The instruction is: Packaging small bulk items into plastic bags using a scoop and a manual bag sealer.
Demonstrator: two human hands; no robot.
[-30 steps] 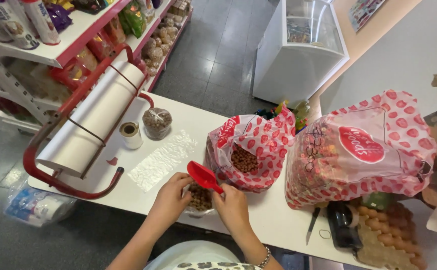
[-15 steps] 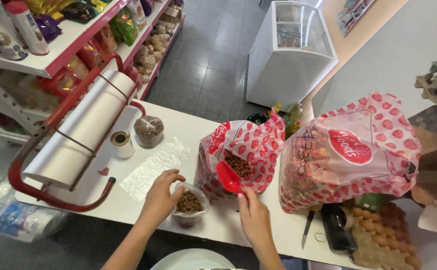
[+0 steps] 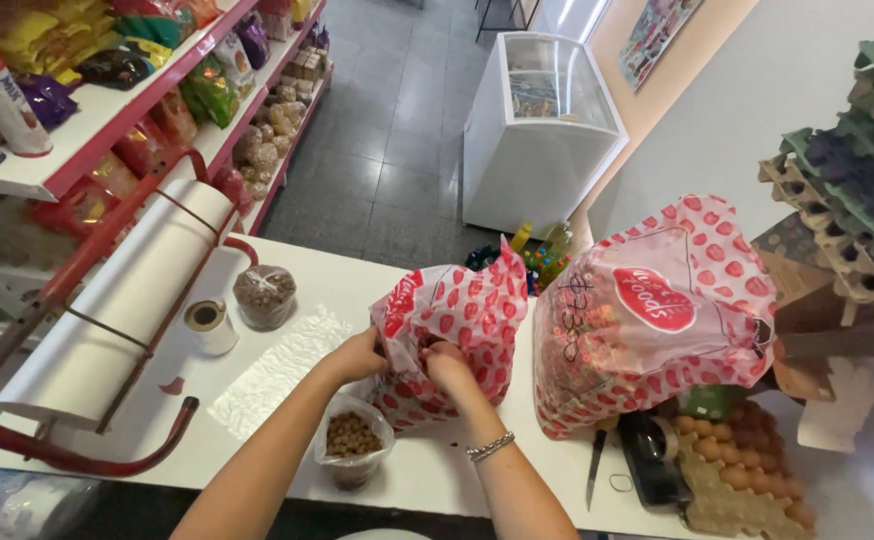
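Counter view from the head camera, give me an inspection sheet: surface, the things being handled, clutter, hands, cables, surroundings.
Surface: white counter, with a flat clear plastic bag lying on it.
Things in hand: open red-and-white patterned bag; small clear bag of brown pellets standing in front of it.
Clutter: tape roll, tied clear bag of brown pieces, larger full patterned bag, knife, dark tape dispenser, egg tray.
Hands: left hand holds the open bag's rim; right hand is at its mouth, grip hidden by the bag.
Cables: nothing seen.
Surroundings: paper roll on red holder, stocked shelves, chest freezer, stacked egg cartons.
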